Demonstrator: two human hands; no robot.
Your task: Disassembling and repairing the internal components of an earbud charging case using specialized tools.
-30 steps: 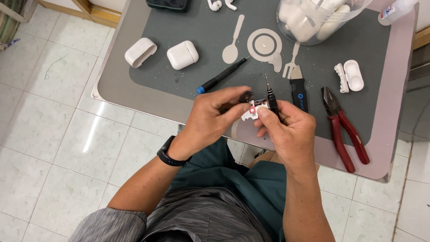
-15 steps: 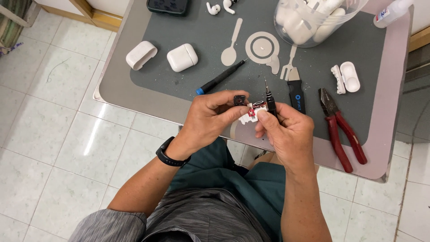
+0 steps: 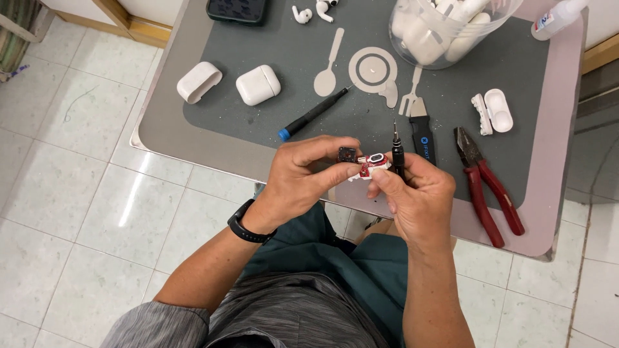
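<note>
part: small red-and-white circuit piece (image 3: 369,165) with a black square module (image 3: 346,154), frame centre
tool: thin black screwdriver (image 3: 397,153), upright, just right of it

bright, even light | floor tiles (image 3: 129,200) glare | edges perhaps slightly bowed

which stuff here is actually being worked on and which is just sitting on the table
In hand:
- small red circuit part, pinched by the left hand and the right hand
- thin screwdriver, in the right hand

Lying about:
- blue-tipped black tool
- red pliers
- two white earbud cases
- loose earbuds
- clear tub of white parts
- black-handled tool
</note>
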